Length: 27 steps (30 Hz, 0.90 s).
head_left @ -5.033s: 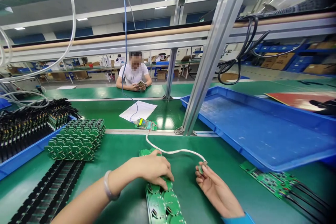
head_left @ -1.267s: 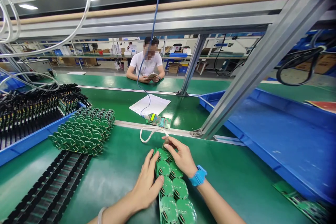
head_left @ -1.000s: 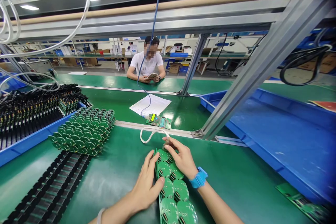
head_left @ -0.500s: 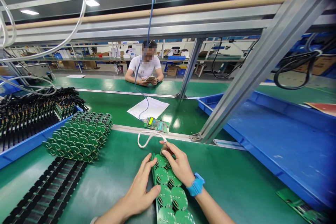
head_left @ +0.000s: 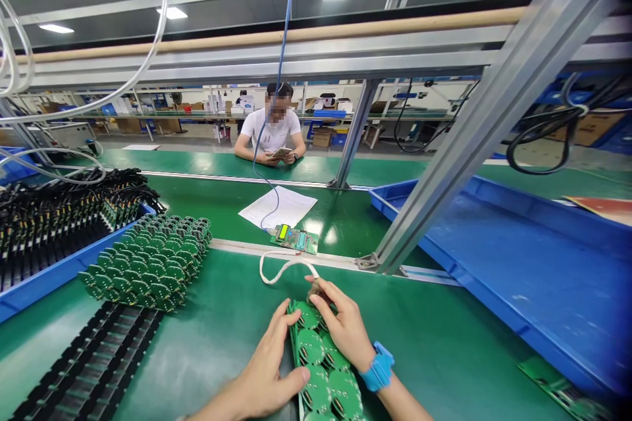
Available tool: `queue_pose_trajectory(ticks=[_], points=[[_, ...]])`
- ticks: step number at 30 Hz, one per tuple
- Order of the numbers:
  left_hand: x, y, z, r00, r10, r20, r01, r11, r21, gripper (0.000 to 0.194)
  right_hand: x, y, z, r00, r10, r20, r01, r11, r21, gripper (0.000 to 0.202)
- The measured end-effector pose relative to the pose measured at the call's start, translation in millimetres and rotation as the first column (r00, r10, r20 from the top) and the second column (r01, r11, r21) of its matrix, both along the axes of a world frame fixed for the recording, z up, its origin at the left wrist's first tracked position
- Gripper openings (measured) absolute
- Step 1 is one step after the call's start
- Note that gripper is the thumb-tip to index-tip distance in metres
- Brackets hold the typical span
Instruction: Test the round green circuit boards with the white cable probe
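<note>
A panel of round green circuit boards [head_left: 330,387] lies on the green bench in front of me. My left hand [head_left: 269,368] rests along its left edge, thumb and fingers apart. At the panel's top end, my right hand [head_left: 345,322] pinches a small brownish connector [head_left: 313,291] between thumb and fingers. A white cable [head_left: 276,276] loops from that connector towards a green board with a lit yellow display [head_left: 296,237]. A blue cable [head_left: 257,164] also runs down to this board. How the connector meets the panel is hidden by my fingers.
On the left, stacked round boards [head_left: 148,263] stand on black racks [head_left: 93,362], beside a blue tray [head_left: 64,288] of black-wired parts. A metal post [head_left: 444,125] rises before a large blue tray [head_left: 533,263]. Across the bench sits a person [head_left: 271,128] holding a phone.
My right hand and the connector have shifted slightly down and right, and the white cable's loop has changed shape. The panel sits slightly lower and further right in view.
</note>
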<state>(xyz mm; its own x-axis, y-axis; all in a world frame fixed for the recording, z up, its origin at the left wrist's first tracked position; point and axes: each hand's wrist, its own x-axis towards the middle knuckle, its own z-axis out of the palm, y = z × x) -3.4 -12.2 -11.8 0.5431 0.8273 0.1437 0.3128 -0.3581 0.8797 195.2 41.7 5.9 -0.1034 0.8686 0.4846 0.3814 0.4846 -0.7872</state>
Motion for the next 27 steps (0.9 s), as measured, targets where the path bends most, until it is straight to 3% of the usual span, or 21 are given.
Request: queue_pose_trajectory(ticks=[11,19,23,27], points=[[17.2,-13.4,2.8,0.991,-0.136,-0.017,0.136,0.99,0.024,0.075,25.6,-34.7,0.1,0.993,-0.102,0.054,0.101,0.995,0.018,0.031],[11.2,-7.2,7.7,0.979,-0.175,-0.106,0.197,0.947,0.254,0.078,25.6,-36.5,1.3,0.993,-0.098,0.064,0.096,0.995,0.031,0.032],[5.2,-2.5,9.5,0.959,-0.222,-0.175,0.262,0.931,0.252,0.085,25.6,-36.8,1.3,0.993,-0.097,0.067,0.094,0.995,0.045,0.034],[5.1,-0.8,10.7,0.959,-0.204,-0.197,0.249,0.937,0.244,0.092,25.8,-36.9,2.2,0.992,-0.099,0.077,0.094,0.994,0.063,0.034]])
